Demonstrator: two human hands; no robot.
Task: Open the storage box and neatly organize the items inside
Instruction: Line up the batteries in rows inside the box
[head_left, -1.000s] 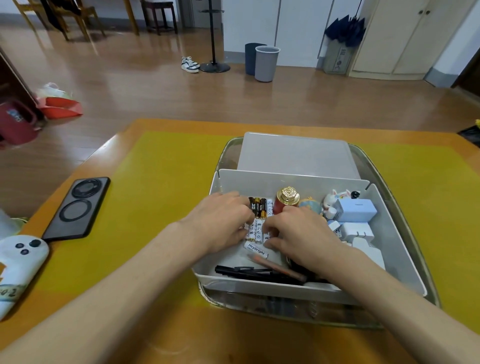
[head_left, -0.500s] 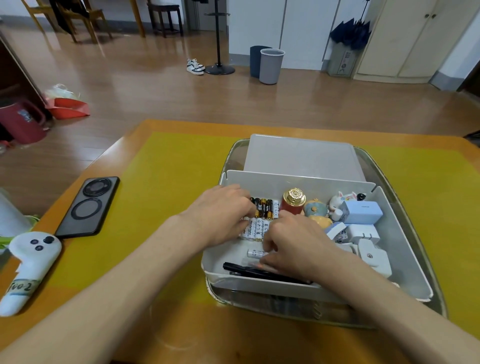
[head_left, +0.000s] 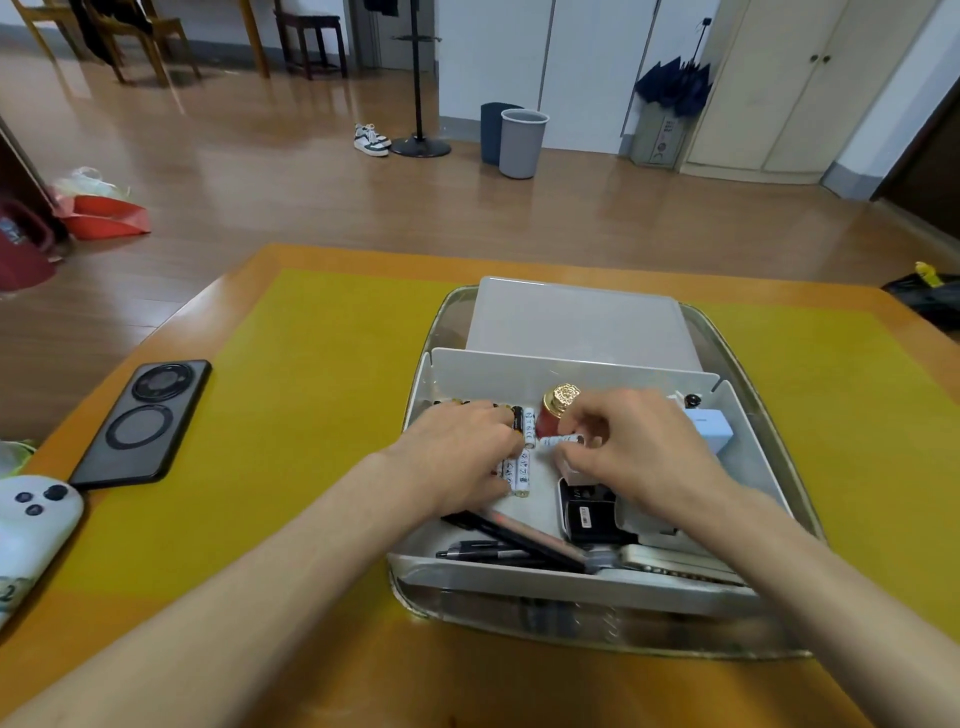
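The open white storage box (head_left: 582, 374) sits on the yellow mat (head_left: 311, 415), with batteries (head_left: 522, 470) near its far-left corner. Right hand (head_left: 639, 452) pinches one white battery (head_left: 561, 440) just beside the gold-capped red jar (head_left: 556, 410). Left hand (head_left: 462, 457) rests curled over the batteries.

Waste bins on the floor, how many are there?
2: a light grey bin in front, and a dark blue bin partly hidden behind it, both by the far wall beside the coat stand base.
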